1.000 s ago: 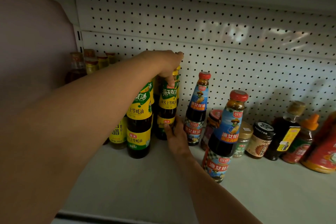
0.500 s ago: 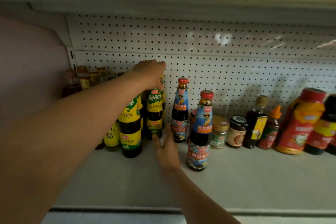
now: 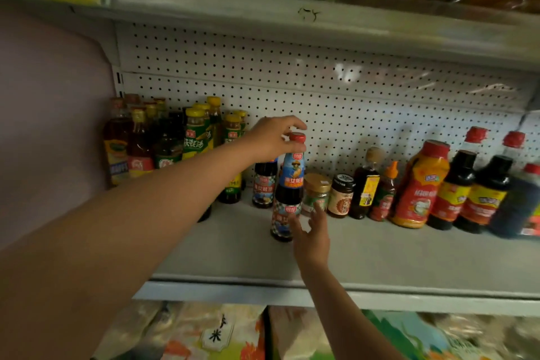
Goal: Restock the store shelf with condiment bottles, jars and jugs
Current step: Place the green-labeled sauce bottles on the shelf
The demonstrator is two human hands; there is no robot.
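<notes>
Pinched at its red cap by the left hand (image 3: 273,137), a tall blue-labelled sauce bottle (image 3: 287,190) is kept upright in the middle of the shelf (image 3: 380,254), forward of the back row. The right hand (image 3: 311,238) is spread wide at its base, holding nothing. A cap-only grip is judged risky: the bottle could be tipped into the gold-lidded jar (image 3: 316,193) just beside it, or toward the shelf's front edge.

left hand (image 3: 273,137) fingers curled, right hand (image 3: 311,235) spread
</notes>
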